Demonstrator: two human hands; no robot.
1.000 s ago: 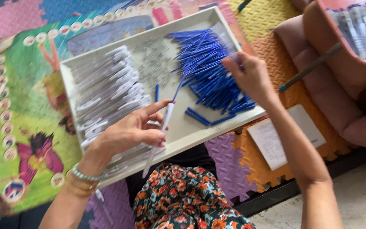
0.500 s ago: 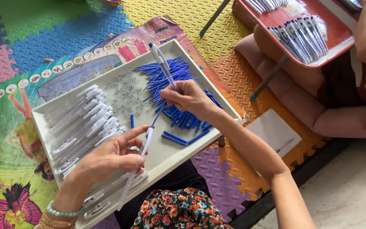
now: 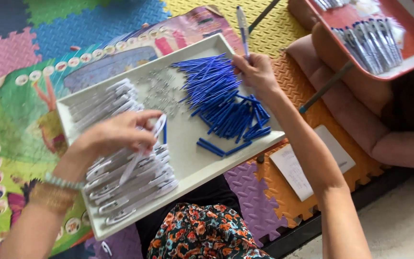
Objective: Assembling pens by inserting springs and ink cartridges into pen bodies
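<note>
Your right hand (image 3: 257, 72) has lifted off the heap of blue refills (image 3: 221, 103) since half a second ago, and it now pinches a finished pen (image 3: 243, 26) that sticks up past your fingertips, beyond the far rim of the white tray (image 3: 188, 158). Your left hand (image 3: 118, 136) has slid outward to the rows of white pen barrels (image 3: 130, 182) and is pinching one barrel (image 3: 142, 153) at a slant just under your fingers, with a single blue refill (image 3: 165, 132) lying just inside your thumb. That reads as one pen put together and the next barrel already picked. The small clear springs (image 3: 161, 91) sit between your two hands. A red tray (image 3: 410, 48) of pens lies well beyond your right hand.
</note>
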